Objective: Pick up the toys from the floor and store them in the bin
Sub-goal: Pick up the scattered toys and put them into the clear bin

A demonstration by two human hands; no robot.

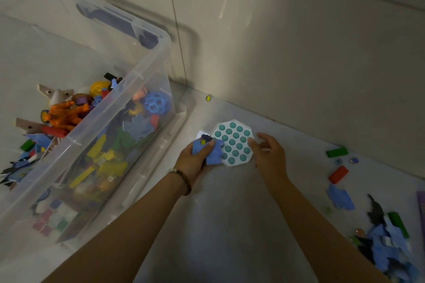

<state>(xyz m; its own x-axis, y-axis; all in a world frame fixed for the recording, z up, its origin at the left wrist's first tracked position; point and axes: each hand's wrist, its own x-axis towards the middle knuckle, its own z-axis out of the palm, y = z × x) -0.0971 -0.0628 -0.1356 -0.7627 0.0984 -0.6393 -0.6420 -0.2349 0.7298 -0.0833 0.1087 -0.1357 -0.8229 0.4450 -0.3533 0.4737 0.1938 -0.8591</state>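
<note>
Precariously, centre frame: left hand (195, 159) clamps blue pieces (212, 153), right hand (270, 158) spreads fingers (252, 145) beside bubble toy (234, 142); crowded grip could spill them.

The bin (147, 69) is clear. The pop toy (233, 142) is white with rows of teal dots. The pieces (212, 153) are blue, with dark and yellow marks. The floor (230, 213) is grey; green block (337, 151), red block (338, 174). In bin: orange figure (66, 115), blue perforated ball (157, 102).
</note>
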